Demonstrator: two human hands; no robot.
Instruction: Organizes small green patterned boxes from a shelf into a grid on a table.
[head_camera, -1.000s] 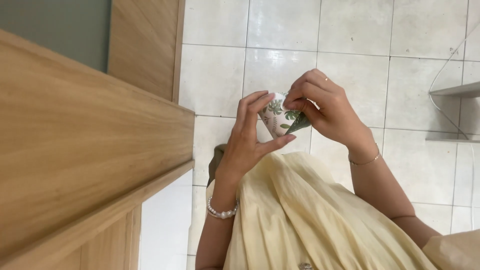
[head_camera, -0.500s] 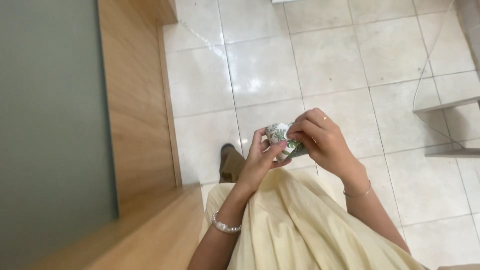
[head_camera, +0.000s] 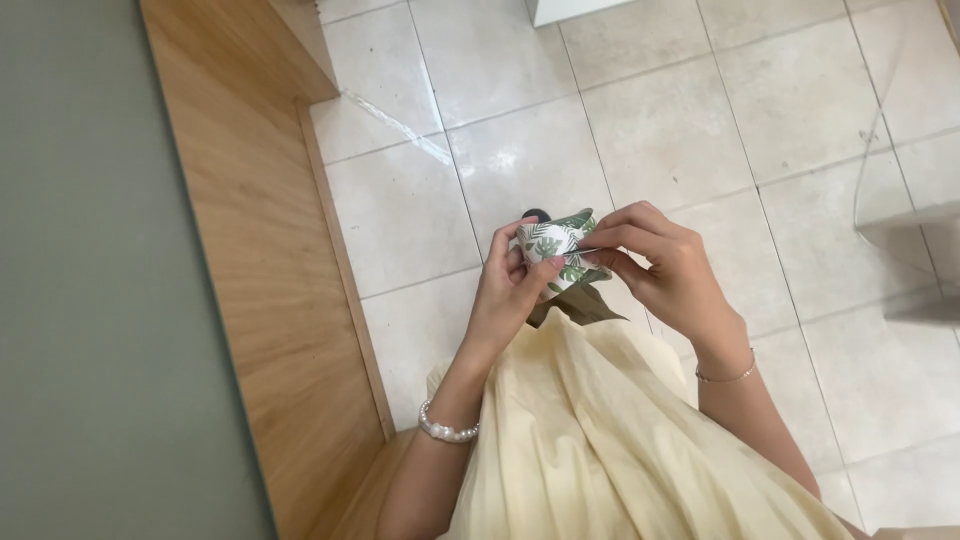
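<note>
Head view: since a second ago the camera has swung down and left; the wood panel (head_camera: 270, 250) now runs along the left with a grey-green surface (head_camera: 90, 300) beyond it, and more floor (head_camera: 680, 120) shows. The hands have shifted lower in frame but kept the same hold, so the work on the small leaf-print piece (head_camera: 556, 243) looks ongoing, not finished.

Left hand (head_camera: 510, 295): fingers curled shut around the piece from the near left side, thumb across its front, wrist bent up, pearl bracelet (head_camera: 447, 431) on the wrist.

Right hand (head_camera: 665, 270): closed in a pinch, thumb and forefinger tips on the piece's right edge, other fingers tucked; thin bracelet (head_camera: 727, 377) on the wrist.

The piece sits between both hands, held in the air above the floor, just beyond the pale yellow dress (head_camera: 600, 440). What the piece is cannot be told for sure.
</note>
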